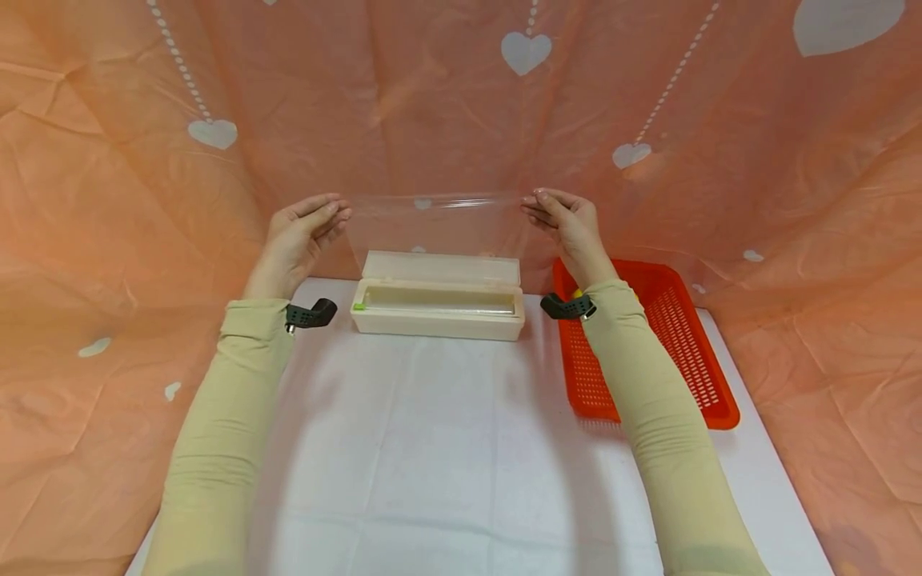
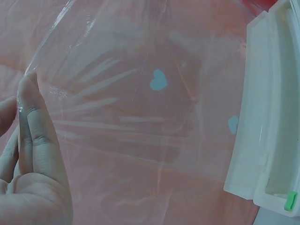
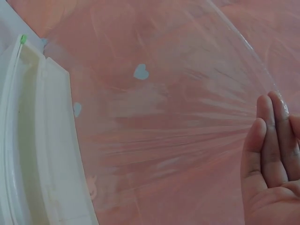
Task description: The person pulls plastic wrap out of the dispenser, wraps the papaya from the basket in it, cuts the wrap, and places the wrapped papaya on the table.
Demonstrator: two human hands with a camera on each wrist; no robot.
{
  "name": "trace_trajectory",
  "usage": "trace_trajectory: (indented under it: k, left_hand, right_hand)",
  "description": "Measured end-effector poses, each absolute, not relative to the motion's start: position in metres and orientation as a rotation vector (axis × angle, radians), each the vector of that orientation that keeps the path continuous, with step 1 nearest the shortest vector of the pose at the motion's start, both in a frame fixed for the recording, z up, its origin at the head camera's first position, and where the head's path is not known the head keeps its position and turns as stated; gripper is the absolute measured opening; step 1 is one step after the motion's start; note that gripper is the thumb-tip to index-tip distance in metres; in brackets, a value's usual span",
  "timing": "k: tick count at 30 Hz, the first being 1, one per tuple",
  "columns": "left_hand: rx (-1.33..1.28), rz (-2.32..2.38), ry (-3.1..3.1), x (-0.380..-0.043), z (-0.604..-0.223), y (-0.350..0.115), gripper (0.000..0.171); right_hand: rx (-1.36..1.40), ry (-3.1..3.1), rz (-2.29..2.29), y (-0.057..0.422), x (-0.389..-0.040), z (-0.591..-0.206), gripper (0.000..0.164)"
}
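Observation:
A clear sheet of plastic wrap (image 1: 439,224) is stretched in the air between both hands, above and behind a white wrap dispenser (image 1: 439,325). My left hand (image 1: 294,236) pinches its upper left corner between thumb and fingers. At the opposite corner, the right hand (image 1: 572,228) does the same. Creases fan out across the film from each pinch in the wrist views. The dispenser's lid (image 1: 441,268) stands raised at the back, and a green tab (image 1: 359,307) sits at its left end. Whether the film still joins the dispenser, I cannot tell.
A red plastic basket (image 1: 677,340) stands at the right, partly under the right forearm, with something yellow (image 1: 578,294) inside. White cloth (image 1: 432,448) covers the table. An orange curtain (image 1: 446,104) with white hearts hangs behind and around the sides.

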State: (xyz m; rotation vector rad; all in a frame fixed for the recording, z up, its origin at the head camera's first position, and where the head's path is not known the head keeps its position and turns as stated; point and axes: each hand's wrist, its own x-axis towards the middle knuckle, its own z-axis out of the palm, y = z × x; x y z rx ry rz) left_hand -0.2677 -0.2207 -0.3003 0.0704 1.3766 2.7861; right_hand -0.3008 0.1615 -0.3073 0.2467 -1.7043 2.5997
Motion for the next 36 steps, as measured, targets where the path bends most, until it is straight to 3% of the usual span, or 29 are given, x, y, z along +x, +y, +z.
trace_trajectory:
  k: [14,23,36]
  left_hand:
    - [0.065,2.772,1.416,-0.261,-0.305,-0.223,0.020]
    - [0.087,2.780,1.403,-0.247,-0.311,-0.225,0.025]
    - [0.078,2.734,1.419,-0.213,-0.313,-0.225,0.017]
  right_hand:
    - [0.193,-1.737,2.569,0.157,-0.293,-0.313,0.023]
    - [0.118,-1.736,2.565,0.154,-0.279,-0.315,0.036]
    - [0.023,-1.703,2.572,0.148,-0.227,-0.319,0.029]
